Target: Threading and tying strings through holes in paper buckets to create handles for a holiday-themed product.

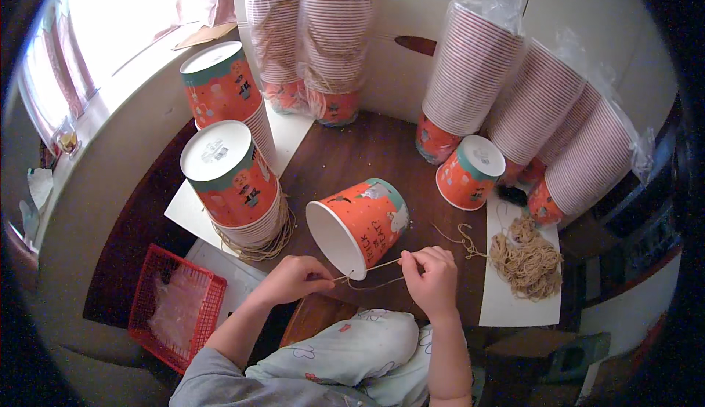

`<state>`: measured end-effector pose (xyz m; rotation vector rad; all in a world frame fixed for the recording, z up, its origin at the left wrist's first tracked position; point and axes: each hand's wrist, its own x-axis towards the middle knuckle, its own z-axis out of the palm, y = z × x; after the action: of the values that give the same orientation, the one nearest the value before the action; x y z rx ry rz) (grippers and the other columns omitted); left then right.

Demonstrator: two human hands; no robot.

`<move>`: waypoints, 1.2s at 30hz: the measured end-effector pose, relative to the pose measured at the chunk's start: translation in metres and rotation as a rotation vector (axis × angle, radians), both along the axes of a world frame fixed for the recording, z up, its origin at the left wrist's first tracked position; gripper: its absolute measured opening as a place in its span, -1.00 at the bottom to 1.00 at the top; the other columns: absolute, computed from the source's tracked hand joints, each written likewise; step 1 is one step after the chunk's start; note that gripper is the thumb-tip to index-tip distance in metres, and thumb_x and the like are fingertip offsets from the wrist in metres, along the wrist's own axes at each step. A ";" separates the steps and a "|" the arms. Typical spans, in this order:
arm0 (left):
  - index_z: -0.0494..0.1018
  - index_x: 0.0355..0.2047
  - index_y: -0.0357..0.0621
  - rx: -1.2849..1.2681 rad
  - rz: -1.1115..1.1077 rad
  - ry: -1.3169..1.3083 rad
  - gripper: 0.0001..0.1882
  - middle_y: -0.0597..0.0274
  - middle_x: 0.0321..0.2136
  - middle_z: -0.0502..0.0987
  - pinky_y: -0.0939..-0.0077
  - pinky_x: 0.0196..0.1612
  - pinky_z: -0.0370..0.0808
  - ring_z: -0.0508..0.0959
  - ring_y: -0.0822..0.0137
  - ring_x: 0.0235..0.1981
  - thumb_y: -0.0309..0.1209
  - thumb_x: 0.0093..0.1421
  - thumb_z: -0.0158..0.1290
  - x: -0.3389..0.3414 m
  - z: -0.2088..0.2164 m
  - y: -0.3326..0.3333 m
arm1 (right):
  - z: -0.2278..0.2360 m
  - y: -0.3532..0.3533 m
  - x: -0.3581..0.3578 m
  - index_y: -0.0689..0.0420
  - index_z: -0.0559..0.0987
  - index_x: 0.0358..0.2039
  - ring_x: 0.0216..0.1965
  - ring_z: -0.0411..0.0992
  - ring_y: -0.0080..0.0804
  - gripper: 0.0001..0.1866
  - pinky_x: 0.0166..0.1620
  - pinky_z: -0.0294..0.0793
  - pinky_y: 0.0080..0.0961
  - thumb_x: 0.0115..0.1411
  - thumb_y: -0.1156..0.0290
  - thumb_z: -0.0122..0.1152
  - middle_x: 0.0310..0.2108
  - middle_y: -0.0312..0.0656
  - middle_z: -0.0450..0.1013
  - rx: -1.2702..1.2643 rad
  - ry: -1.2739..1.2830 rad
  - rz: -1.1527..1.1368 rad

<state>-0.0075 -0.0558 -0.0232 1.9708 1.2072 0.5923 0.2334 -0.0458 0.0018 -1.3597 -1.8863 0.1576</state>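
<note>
An orange paper bucket with a teal base band lies tilted on its side on the brown table, its white open mouth facing left and toward me. A thin tan cord runs by the near edge of its rim, seemingly through a small hole there. My left hand pinches the cord just left of the rim. To the right, my right hand grips another stretch of it between thumb and fingers, pulled fairly straight. A second strand sags in a loop below. My fingertips are partly hidden.
Upside-down bucket stacks stand at left, cords around the nearer one. Plastic-wrapped bucket stacks line the back and right. One upturned bucket sits behind my right hand. A cord pile lies on white board. A red basket holds clear plastic.
</note>
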 end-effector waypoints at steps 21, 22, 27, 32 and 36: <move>0.40 -0.59 -0.16 0.487 -0.018 0.159 -0.83 0.21 -0.58 0.40 0.38 -0.44 0.42 0.44 0.20 -0.49 -0.38 -0.21 0.12 0.019 0.036 -0.013 | -0.018 -0.023 -0.052 0.25 0.38 -0.30 -0.26 0.36 -0.06 -0.77 -0.23 0.36 -0.34 0.03 0.42 0.04 -0.29 0.02 0.35 -0.475 0.292 0.533; 0.40 -0.59 -0.16 0.487 -0.017 0.159 -0.83 0.21 -0.58 0.40 0.38 -0.44 0.42 0.44 0.20 -0.49 -0.38 -0.21 0.12 0.019 0.037 -0.013 | -0.018 -0.022 -0.050 0.26 0.40 -0.30 -0.30 0.38 -0.07 -0.77 -0.25 0.38 -0.35 0.03 0.41 0.05 -0.32 0.01 0.37 -0.478 0.253 0.549; 0.38 -0.60 -0.16 0.434 -0.076 0.166 -0.81 0.21 -0.59 0.39 0.37 -0.46 0.41 0.43 0.19 -0.50 -0.36 -0.21 0.13 0.016 0.029 -0.004 | -0.015 -0.016 -0.049 0.24 0.46 -0.40 -0.36 0.40 -0.11 -0.82 -0.30 0.38 -0.38 0.01 0.40 0.08 -0.43 -0.04 0.41 -0.502 0.256 0.512; 0.40 -0.46 -0.16 0.421 -0.098 0.161 -0.72 0.14 -0.50 0.42 0.35 -0.37 0.42 0.45 0.14 -0.41 -0.33 -0.21 0.15 0.009 0.029 0.010 | -0.025 -0.010 -0.045 0.23 0.47 -0.47 -0.39 0.41 -0.14 -0.85 -0.34 0.38 -0.39 0.00 0.40 0.09 -0.48 -0.06 0.42 -0.463 0.228 0.500; 0.32 -0.15 -0.18 0.428 0.238 0.110 -0.52 0.03 -0.25 0.42 0.41 -0.24 0.42 0.45 0.16 -0.25 -0.38 -0.13 0.14 -0.017 0.032 0.054 | -0.031 -0.009 -0.047 0.25 0.46 -0.46 -0.54 0.39 -0.39 -0.88 -0.46 0.37 -0.54 0.01 0.46 0.09 -0.53 -0.13 0.39 -0.358 0.265 0.451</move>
<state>-0.0242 -0.0020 0.0092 2.2485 1.4925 0.9375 0.1859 -0.0551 -0.0295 -1.0448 -1.9641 0.8940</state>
